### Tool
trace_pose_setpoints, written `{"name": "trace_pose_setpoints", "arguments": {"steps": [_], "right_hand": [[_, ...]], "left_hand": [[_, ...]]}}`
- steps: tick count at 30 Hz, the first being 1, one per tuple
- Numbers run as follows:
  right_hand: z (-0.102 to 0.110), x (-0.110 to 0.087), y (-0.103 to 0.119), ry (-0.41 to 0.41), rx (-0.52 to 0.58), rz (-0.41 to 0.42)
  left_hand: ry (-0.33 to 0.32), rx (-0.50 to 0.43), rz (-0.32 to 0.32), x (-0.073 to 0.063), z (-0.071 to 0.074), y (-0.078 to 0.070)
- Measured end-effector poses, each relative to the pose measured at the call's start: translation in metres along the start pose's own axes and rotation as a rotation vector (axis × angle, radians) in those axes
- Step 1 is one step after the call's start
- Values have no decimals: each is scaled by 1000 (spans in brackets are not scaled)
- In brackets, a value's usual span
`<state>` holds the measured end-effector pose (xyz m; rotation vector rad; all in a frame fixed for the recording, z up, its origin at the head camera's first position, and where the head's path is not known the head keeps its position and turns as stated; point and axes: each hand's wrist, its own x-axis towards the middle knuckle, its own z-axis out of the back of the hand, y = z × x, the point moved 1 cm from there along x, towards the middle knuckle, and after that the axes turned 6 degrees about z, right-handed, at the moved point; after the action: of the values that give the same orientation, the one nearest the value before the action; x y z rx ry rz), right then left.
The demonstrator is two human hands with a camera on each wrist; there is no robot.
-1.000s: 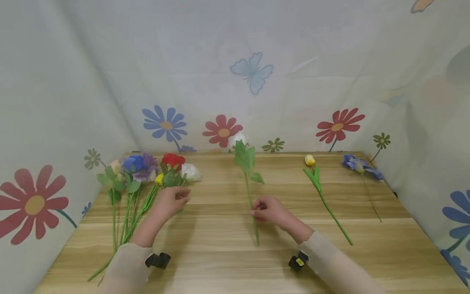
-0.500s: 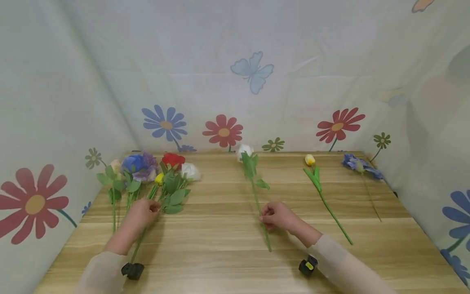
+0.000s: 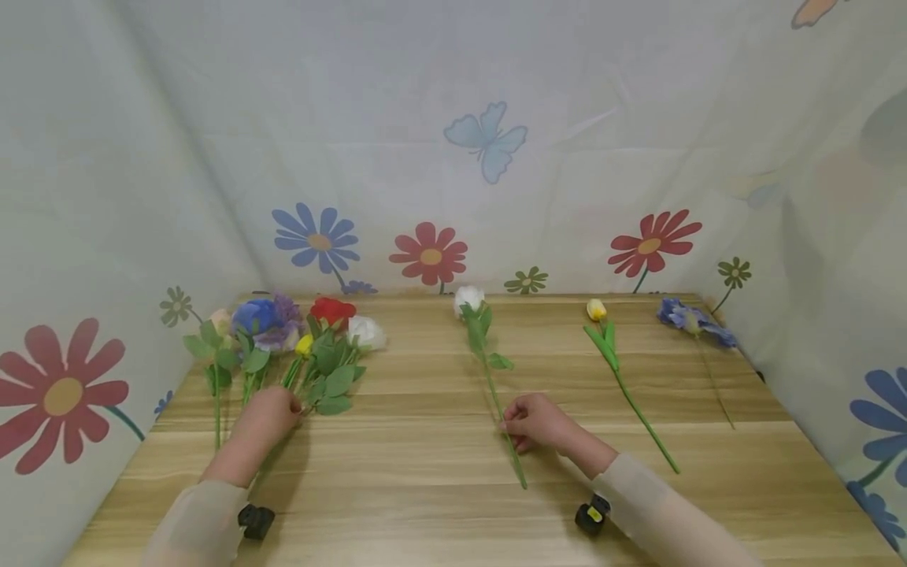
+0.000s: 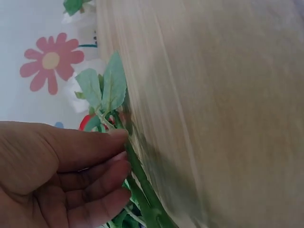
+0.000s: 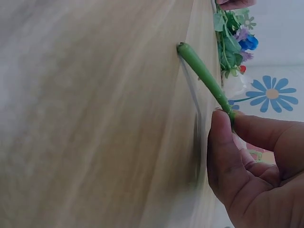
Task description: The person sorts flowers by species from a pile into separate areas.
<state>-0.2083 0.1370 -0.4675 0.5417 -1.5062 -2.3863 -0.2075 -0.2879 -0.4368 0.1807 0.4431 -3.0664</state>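
Note:
My right hand (image 3: pixel 540 424) pinches the green stem (image 5: pixel 205 73) of a white rose (image 3: pixel 469 302) between thumb and fingers, low down near its cut end. The stem leans up and away over the table, its bloom near the back edge. On the left, my left hand (image 3: pixel 266 416) is at the stems of a flower bunch. In the left wrist view, thumb and forefinger pinch at a green flower stem (image 4: pixel 137 166) just below two leaves (image 4: pixel 113 83). Around it lie a red flower (image 3: pixel 333 312), another white flower (image 3: pixel 366 333) and a yellow bud (image 3: pixel 304 345).
Blue (image 3: pixel 257 316) and purple flowers (image 3: pixel 283 324) lie farther left in the bunch. To the right are a yellow tulip (image 3: pixel 597 310) and a blue-violet flower (image 3: pixel 690 319) on the wooden table (image 3: pixel 425 488). A printed curtain (image 3: pixel 489 71) hangs behind the table.
My left hand has moved left and down from above the leaves to the bunch's stems. My right hand has shifted slightly right and nearer, lowering the white rose.

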Motion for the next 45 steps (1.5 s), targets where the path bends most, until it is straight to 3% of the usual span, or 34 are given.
{"name": "trace_pose_setpoints", "arguments": {"steps": [7,19,25,33,45], "right_hand": [[-2,-3,2,-5,-73,5],[-2,-5,-1,11,-110,-46],[-1,-3,0,13,-118,-64],[-1,2,6,15,-200,-64],[-1,3,5,37,-179,-60]], "left_hand": [[8,60,28,-2,-1,-4],[14,-82,-17,-6,7,-12],[39,-111,-32,0,15,-13],[3,-152,-45,4,32,-18],[-30,-196,-96,5,46,-32]]}}
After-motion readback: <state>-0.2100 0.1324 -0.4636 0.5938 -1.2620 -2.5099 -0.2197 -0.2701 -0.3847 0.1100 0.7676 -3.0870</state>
